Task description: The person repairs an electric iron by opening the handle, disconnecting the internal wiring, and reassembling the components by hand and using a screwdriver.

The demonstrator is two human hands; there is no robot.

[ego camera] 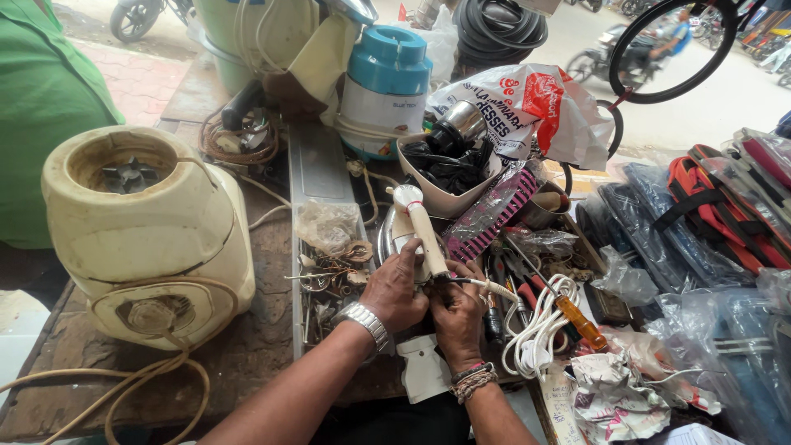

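Iron (414, 221) held by both hands (394, 290), (456, 311).

Worn wooden workbench (247, 346) outdoors, daylight; paved street (741, 91) behind, perhaps concrete

Daylight, diffuse, coming from the open street (700, 107) at far right; pavement there nearly washed out. Bench evenly lit, shadows soft and short. Darkest patch near centre, under the forearms. Mild glare on the white plastic bag (527, 107), the clear plastic sleeves (733, 330) at right and the wristwatch (365, 317). Wide-angle distortion: bicycle wheel (671, 49) and cream mixer base (148, 231) bow toward the edges. Focus sharp on centre; far street slightly soft. No motion blur seen.
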